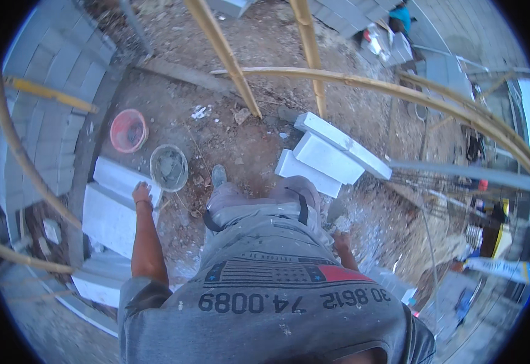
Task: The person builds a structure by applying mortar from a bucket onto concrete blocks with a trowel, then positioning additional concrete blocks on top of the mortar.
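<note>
My left hand (143, 193) is at the right end of a long white block (118, 176), its fingers curled over the block's edge. A second, larger white block (108, 219) lies right beside it on the near side. Low on the right, my right hand (342, 242) is closed around what looks like a trowel (337, 211) with a grey, mortar-smeared blade; its handle is mostly hidden. Just beyond the left hand stands a round bucket (169, 168) with grey mortar in it. Farther off is a red bucket (129, 130) with grey material inside.
Several white blocks (328, 156) are stacked ahead on the right. Bamboo poles (223, 54) slant down to the dirt, and another long pole (362, 79) crosses to the right. A grey block wall (52, 97) rises at left. Grey bars and clutter lie at far right.
</note>
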`<state>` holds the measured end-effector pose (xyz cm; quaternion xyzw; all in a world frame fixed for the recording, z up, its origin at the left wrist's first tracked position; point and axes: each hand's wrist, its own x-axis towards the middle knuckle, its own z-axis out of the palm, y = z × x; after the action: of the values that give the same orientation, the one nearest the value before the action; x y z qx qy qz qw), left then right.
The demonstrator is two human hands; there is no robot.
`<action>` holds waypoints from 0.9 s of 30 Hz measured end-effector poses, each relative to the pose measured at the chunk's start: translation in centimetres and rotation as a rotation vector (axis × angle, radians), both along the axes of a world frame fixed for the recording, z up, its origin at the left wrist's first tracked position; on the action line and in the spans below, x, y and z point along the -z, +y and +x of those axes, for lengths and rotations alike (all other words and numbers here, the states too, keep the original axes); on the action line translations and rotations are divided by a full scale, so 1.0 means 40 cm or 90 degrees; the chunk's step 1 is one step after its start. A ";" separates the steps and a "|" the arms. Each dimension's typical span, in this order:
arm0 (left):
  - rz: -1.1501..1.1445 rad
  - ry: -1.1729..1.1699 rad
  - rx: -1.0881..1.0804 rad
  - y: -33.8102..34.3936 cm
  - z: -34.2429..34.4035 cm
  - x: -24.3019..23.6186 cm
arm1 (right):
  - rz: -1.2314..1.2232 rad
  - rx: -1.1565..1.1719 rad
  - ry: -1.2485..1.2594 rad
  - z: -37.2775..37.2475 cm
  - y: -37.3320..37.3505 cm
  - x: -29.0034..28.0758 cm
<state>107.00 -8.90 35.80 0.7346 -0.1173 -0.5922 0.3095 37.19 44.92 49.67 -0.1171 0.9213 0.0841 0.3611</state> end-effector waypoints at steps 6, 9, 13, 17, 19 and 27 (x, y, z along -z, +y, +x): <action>0.088 -0.103 0.192 0.066 -0.022 0.077 | -0.003 -0.124 -0.010 0.241 0.019 0.020; -0.062 -0.529 0.995 0.220 -0.058 0.130 | -0.001 0.016 -0.018 0.346 -0.046 -0.096; -0.058 -0.383 1.060 0.391 -0.138 0.105 | 0.040 0.161 -0.008 0.405 -0.138 -0.202; -0.056 -0.330 1.138 0.432 -0.190 0.031 | -0.013 0.130 0.009 0.393 -0.120 -0.142; -0.079 -0.333 1.195 0.395 -0.193 0.022 | 0.010 0.166 0.039 0.371 -0.068 -0.080; -0.235 -0.538 1.049 0.038 -0.101 0.100 | -0.035 -0.139 0.049 0.331 0.008 0.020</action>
<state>102.96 -7.39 31.82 0.5138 -0.7938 -0.2816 -0.1631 50.43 45.22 48.85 -0.2234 0.9182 0.1020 0.3108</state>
